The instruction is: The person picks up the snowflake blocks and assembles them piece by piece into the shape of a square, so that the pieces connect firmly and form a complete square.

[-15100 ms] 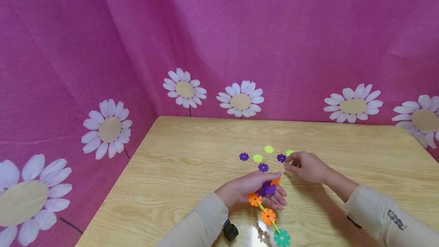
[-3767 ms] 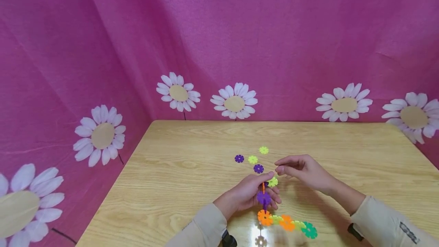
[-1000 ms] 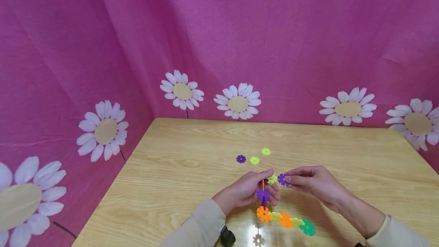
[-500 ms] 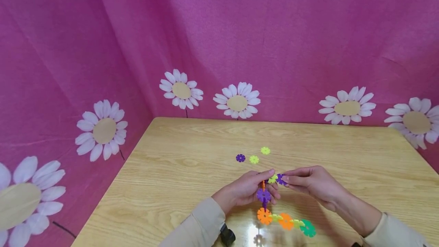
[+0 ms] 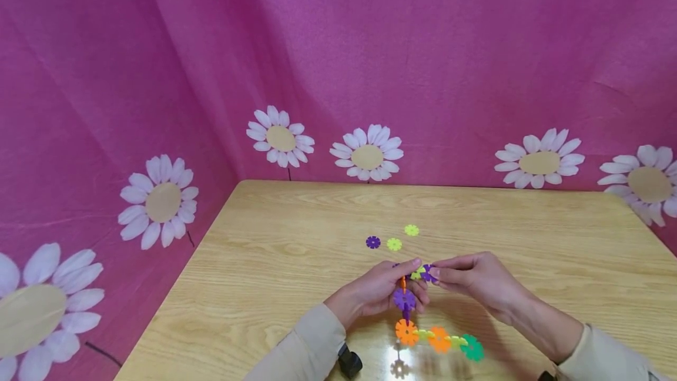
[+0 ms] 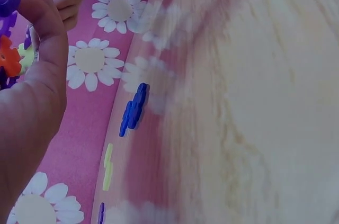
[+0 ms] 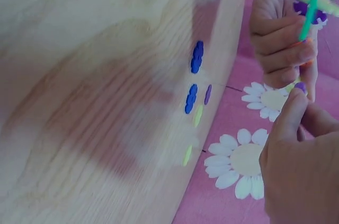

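Purple disc (image 5: 428, 276), now against yellow-green disc (image 5: 417, 274), between both hands (image 5: 370, 290) (image 5: 488, 283).

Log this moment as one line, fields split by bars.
left hand: holds flower-disc chain | right hand: pinches purple disc beside chain | table: loose yellow discs

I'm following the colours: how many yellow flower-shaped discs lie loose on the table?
2 in the head view: one yellow disc right of a purple disc, another yellow disc farther back. Others may be hidden.
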Motion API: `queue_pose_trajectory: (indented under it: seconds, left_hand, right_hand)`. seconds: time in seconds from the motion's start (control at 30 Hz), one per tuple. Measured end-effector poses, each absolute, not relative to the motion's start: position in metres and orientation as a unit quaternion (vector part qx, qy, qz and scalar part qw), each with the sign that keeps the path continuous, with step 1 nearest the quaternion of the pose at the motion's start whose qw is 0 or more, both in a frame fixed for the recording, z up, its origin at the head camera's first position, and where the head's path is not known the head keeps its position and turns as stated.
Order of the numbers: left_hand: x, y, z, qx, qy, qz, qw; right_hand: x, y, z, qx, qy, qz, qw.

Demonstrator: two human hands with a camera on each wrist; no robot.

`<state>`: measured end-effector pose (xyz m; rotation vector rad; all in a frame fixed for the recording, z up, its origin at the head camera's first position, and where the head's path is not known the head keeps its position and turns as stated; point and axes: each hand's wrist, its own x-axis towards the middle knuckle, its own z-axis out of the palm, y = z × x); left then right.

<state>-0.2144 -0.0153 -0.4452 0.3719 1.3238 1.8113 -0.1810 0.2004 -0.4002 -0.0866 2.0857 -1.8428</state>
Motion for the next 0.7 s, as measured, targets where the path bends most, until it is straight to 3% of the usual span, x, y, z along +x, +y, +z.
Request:
queue_pose_trajectory:
  seconds: [0.33,0.43,0.7]
  left_hand:
    - [-0.215,-0.016,-0.444,0.151,0.532,0.732,0.398]
    - [-0.216,-0.018,-0.443,0.15,0.538,0.73,0.394]
    - [-0.217,-0.019,-0.441,0.156,0.523,0.727,0.417]
  right_hand:
    - [-0.192,0.207,-0.4,-0.074,0.761,-0.62,0.175]
    - [-0.198,0.207,-0.409,-0.128,0.824,-0.535,0.137]
    - [-0.202,0.196,-0.441,-0.37,0.87,-0.325,0.019]
